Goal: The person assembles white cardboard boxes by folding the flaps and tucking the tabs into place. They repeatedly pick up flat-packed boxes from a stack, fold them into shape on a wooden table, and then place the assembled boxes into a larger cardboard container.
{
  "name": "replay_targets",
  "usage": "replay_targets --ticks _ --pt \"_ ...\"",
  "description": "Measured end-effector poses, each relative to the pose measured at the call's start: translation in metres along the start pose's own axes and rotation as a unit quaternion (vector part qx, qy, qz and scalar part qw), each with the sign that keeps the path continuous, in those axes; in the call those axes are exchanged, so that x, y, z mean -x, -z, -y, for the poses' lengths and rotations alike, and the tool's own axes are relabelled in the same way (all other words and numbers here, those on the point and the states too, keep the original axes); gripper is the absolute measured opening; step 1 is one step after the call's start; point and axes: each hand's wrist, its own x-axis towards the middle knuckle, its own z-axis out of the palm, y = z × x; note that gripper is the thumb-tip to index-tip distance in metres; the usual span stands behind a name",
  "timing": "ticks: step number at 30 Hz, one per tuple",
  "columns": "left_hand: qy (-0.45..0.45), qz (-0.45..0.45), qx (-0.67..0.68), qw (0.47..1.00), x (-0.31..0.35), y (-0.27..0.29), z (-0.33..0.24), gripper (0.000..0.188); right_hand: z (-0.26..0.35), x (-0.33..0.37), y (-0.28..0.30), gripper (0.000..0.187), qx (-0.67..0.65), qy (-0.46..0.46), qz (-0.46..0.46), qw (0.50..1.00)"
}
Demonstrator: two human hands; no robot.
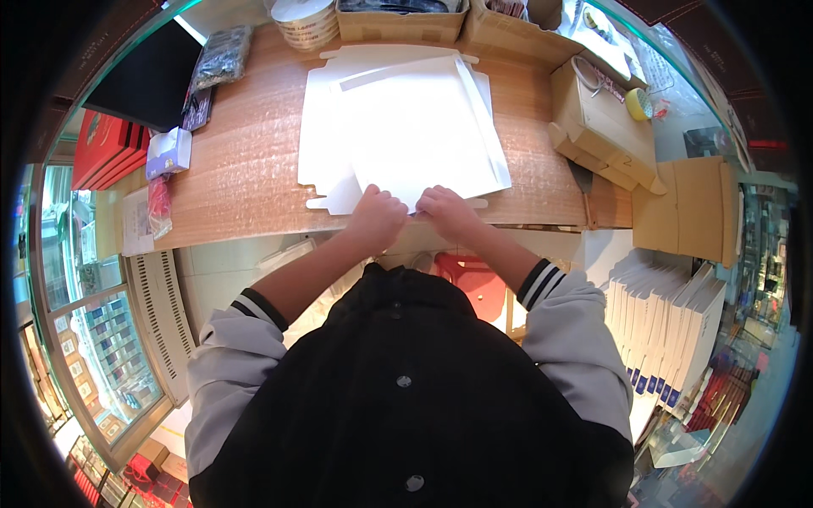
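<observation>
A white cardboard box blank lies on the wooden table with small tabs sticking out at its corners. Narrow flaps along its far and right sides look creased up. Both of my hands are at its near edge, close together, above the table's front edge. My left hand has its fingers curled over that edge, near the left corner. My right hand pinches the same edge a little to the right. The thumbs and the underside of the card are hidden from view.
On the wooden table, rolls of tape and open cartons stand at the back. Red boxes and a small tissue pack sit left, a brown carton right. Folded white boxes stand in a row below right.
</observation>
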Motion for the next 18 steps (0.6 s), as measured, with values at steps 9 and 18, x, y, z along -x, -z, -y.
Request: replay_targets --ticks 9,18 --pt "-0.180 -0.020 -0.028 0.983 0.012 0.001 0.042 0.012 -0.011 0.012 0.010 0.008 -0.028 -0.017 0.021 0.999" --pt "-0.071 -0.104 -0.018 0.992 0.023 0.011 0.013 0.007 0.009 -0.002 0.003 0.002 -0.058 -0.023 0.010 0.998"
